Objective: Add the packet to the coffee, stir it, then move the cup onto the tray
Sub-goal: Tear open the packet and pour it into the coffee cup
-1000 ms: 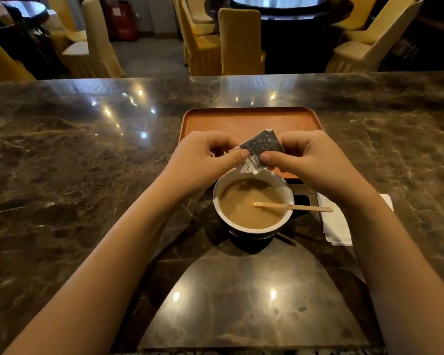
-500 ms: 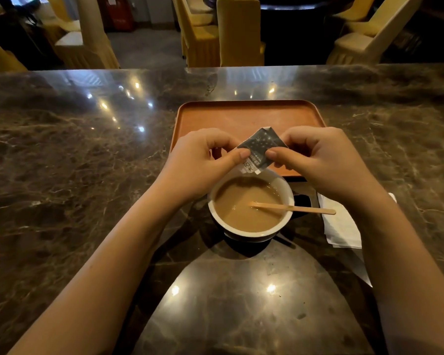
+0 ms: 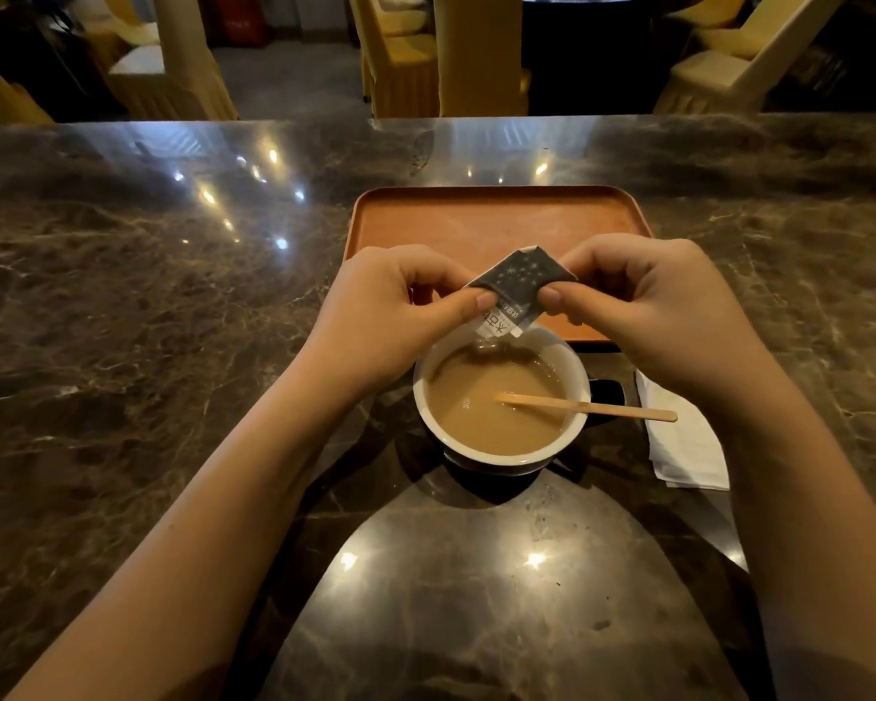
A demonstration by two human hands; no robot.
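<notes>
Left hand (image 3: pixel 390 316) and right hand (image 3: pixel 648 306) pinch packet (image 3: pixel 514 290) above cup (image 3: pixel 501 397) at 12 o'clock rim; keep torn end low, tap contents out, avoid stirrer (image 3: pixel 585 407).

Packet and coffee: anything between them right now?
Head view: nothing solid. The packet, pinched by left hand and right hand, hangs just above the coffee, open air between.

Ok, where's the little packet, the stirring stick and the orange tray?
packet (image 3: pixel 519 280): head view, on its dark starry upper part.
stirring stick (image 3: pixel 623 410): head view, on the part past the cup's rim.
orange tray (image 3: pixel 476 222): head view, on its bare floor.
</notes>
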